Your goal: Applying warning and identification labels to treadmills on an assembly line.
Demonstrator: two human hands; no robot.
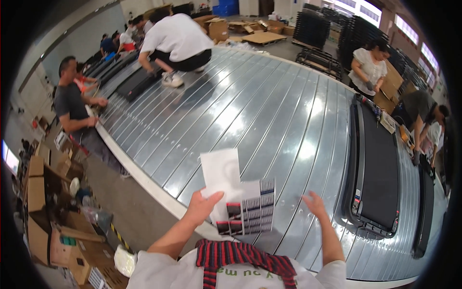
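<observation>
My left hand (pixel 204 206) is closed on the edge of a sheet of labels (pixel 258 208), its thumb on top. Rows of dark labels, a few of them red, cover the sheet's lower and right parts. A blank white paper (pixel 220 168) in the same grip sticks up beyond it. To the right of the sheets, my right hand (pixel 315 204) is raised over the metal slatted conveyor (pixel 284 144). Its fingers are apart and I see nothing in them. Right of that hand, a long black machine with a flat belt-like top (pixel 377 168) lies on the slats.
A person in a white shirt (pixel 178 38) squats on the conveyor beside a black panel (pixel 137 83). Another person (pixel 74 101) stands at its left edge. Several people work on the right, near another black machine (pixel 423 207). Cardboard boxes (pixel 38 192) stand on the left floor.
</observation>
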